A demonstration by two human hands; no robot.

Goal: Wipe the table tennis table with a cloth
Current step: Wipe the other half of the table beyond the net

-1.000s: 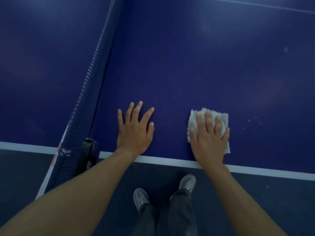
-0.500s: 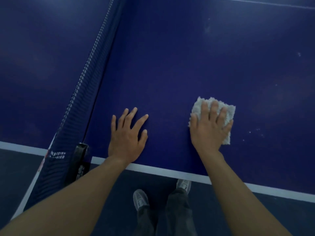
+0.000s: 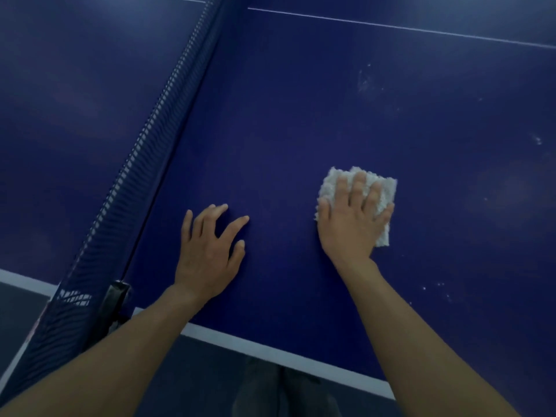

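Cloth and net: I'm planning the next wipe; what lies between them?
In the head view, only the left hand, resting on the bare blue table, lies between the cloth and the net.

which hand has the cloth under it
The right hand, pressing the white cloth flat; the left hand rests bare on the table, nearer the net.

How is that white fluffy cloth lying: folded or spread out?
Folded, it seems: the white fluffy cloth is a compact squarish pad, pressed flat under the right hand.
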